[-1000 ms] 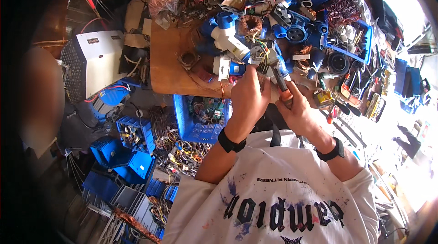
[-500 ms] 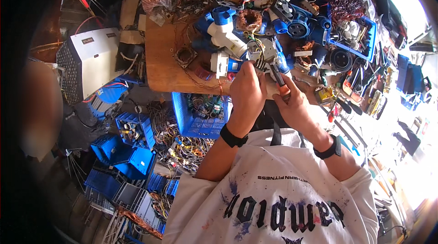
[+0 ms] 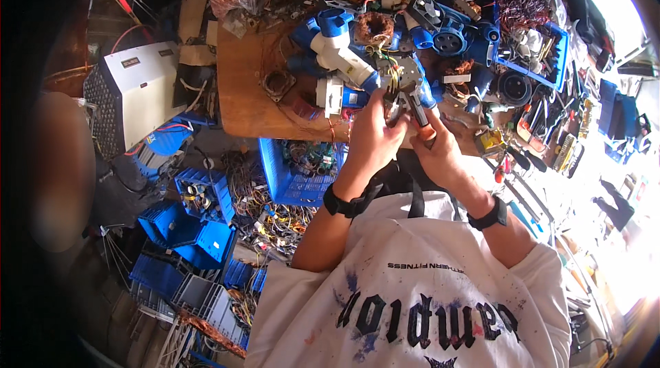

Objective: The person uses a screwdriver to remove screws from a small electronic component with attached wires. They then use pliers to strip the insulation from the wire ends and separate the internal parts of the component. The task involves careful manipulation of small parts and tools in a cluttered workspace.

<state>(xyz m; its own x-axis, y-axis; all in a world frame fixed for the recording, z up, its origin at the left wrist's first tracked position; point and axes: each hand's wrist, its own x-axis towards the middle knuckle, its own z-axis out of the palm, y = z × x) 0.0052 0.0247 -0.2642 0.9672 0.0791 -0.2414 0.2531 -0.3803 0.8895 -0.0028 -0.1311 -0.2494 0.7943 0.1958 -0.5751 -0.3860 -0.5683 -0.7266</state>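
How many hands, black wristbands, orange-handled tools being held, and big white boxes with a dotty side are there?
Left hand and right hand: 2
Black wristbands: 2
Held orange-handled tool: 1
Big white box: 1
Total: 6

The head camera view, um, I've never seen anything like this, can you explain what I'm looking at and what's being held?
There is no machine here, just a person's two bare hands. A wide fisheye camera on the head looks down, so straight edges bend near the rim. The wooden table carries a jumble of parts, including white-and-blue fittings and a copper coil. A blue basket sits below its near edge. The right hand holds an orange-handled tool up to a grey metal part with wires. The left hand is beside that part; exactly what it grips is hard to tell.
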